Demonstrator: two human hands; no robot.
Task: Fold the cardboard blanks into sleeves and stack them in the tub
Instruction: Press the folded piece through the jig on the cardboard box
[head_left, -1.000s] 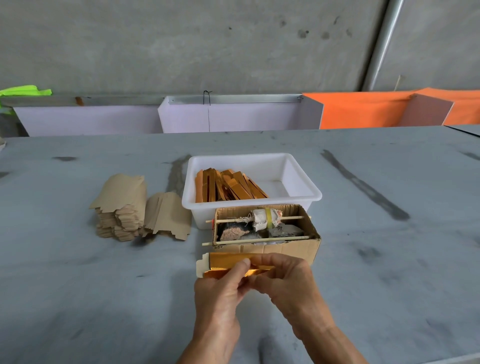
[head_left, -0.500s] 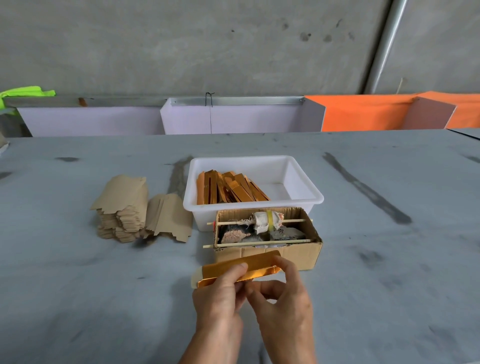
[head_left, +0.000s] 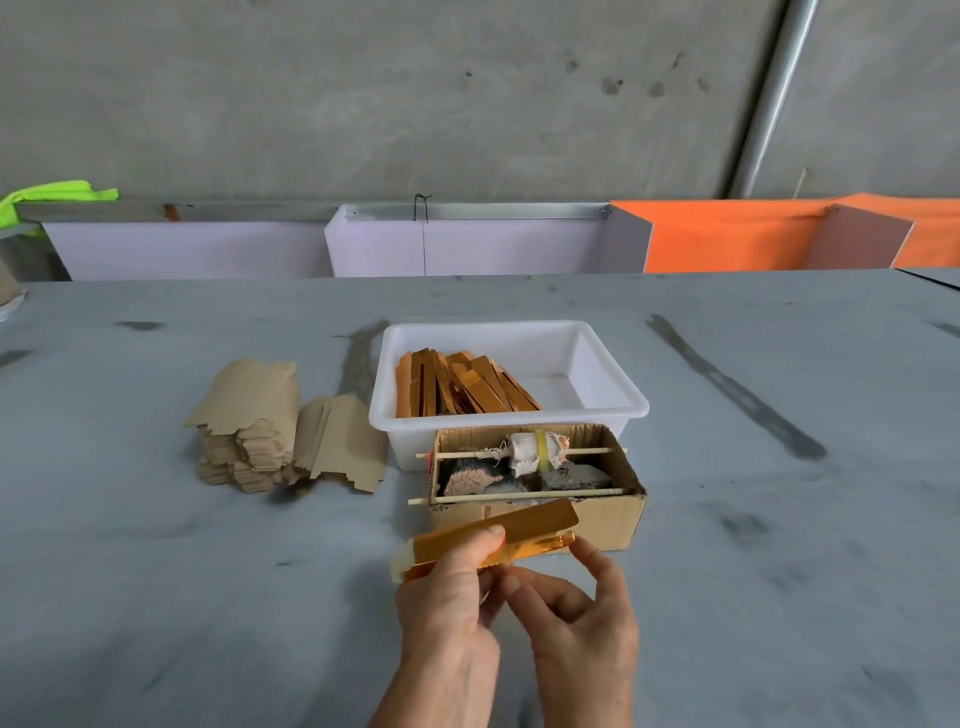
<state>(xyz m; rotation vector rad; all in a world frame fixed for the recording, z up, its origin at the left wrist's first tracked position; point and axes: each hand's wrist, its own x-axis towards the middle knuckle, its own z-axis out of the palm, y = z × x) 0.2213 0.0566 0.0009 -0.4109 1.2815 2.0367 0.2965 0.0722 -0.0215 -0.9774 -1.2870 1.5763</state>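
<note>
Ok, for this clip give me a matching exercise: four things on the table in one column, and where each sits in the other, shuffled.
Things:
1. gold blank
2. white tub
3. stack of brown blanks
4. cardboard box

Places:
A. left of the tub, on the table
B. farthest back of the four, holding gold sleeves
C. held by the left hand and right hand
D. right in front of the tub

Pairs: 1-C, 2-B, 3-A, 4-D
</note>
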